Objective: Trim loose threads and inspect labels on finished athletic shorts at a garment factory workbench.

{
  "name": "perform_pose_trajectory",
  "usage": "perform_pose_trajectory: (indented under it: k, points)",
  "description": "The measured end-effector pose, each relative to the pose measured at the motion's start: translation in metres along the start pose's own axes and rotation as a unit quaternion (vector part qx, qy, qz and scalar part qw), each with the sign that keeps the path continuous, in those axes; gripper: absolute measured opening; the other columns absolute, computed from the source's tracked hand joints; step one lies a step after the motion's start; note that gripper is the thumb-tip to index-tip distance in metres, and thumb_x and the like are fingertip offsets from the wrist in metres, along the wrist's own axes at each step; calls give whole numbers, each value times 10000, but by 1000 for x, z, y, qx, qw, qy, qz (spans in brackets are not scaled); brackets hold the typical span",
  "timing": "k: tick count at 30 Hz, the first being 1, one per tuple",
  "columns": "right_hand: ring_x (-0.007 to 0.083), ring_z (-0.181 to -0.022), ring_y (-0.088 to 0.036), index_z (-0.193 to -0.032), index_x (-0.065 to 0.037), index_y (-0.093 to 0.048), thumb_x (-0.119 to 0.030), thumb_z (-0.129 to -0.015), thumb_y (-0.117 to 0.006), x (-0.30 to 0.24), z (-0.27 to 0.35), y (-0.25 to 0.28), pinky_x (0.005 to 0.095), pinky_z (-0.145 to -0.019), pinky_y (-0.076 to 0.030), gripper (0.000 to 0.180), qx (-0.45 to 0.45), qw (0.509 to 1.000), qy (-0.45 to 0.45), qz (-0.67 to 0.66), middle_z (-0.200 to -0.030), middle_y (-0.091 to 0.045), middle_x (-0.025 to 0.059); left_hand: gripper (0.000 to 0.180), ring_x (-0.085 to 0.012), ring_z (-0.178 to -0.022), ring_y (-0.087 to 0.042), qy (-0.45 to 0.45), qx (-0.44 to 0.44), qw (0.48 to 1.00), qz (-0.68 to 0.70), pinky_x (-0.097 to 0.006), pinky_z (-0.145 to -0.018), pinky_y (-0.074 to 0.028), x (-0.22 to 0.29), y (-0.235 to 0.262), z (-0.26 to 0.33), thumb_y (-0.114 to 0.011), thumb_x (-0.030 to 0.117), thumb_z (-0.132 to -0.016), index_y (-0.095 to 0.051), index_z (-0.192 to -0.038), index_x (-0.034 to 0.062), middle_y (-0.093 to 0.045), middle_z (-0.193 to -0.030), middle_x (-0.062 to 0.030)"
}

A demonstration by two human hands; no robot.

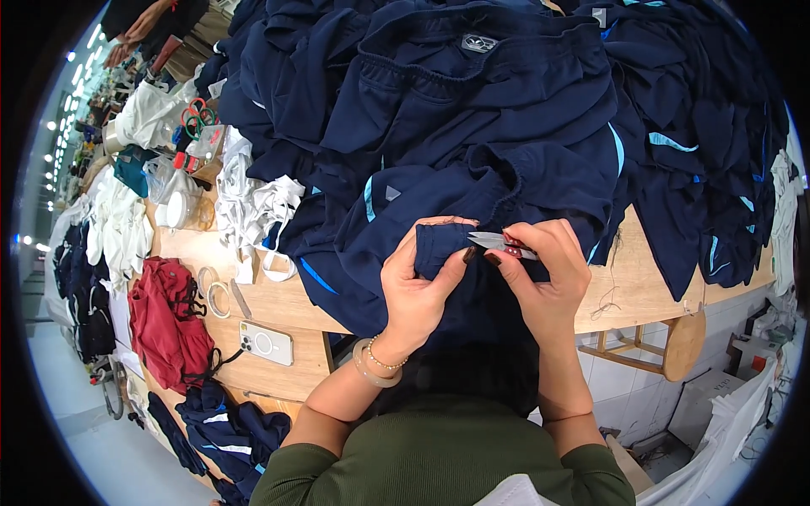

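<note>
Navy trousers (439,190) with light-blue trim lie across the table in front of me. My left hand (422,278) pinches a gathered hem (439,246) of the navy cloth, thumb in front and fingers behind it. In my right hand (548,266) is a small pair of thread snips (494,241) with pointed metal blades and a red part at the grip. The blade tips point left and reach the right edge of the held hem; whether they touch the cloth I cannot tell. Behind lies another navy pair with an elastic waistband (472,72).
More navy garments (692,143) are heaped at the right and far side. A phone (266,343), tape rolls (218,299) and a red bag (169,325) lie left. White cloth strips (253,198) and scissors (198,116) sit farther back. A wooden stool (682,346) stands right.
</note>
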State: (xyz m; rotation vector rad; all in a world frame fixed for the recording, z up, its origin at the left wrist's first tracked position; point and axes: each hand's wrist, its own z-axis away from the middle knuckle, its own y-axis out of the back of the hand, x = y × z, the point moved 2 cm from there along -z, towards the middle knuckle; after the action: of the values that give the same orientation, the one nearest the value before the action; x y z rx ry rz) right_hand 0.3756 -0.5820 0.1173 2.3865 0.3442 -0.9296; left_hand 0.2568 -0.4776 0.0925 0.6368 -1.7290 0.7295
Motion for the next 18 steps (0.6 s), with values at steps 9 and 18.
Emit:
perform_pose_trajectory:
  k: [9, 18]
  points:
    - [208, -665, -544, -898, -26, -677, -60, -671, -835, 0, 0, 4, 292, -583, -432, 279, 11, 1000, -3, -1, -752, -625, 61, 211, -189, -997, -638, -11, -7, 1000, -16, -284, -904, -486, 1, 1, 0, -643, -121, -808, -660, -1006, -53, -668, -1073, -124]
    - [210, -662, -547, -900, -23, -674, -50, -673, -833, 1, -1, 6, 288, -582, -430, 279, -1, 1000, 10, 8, -738, -622, 64, 215, -205, -981, -654, -20, -3, 999, -26, -291, -896, -491, 1, 0, -1, -649, -118, -796, -668, -998, -49, -687, -1028, -120]
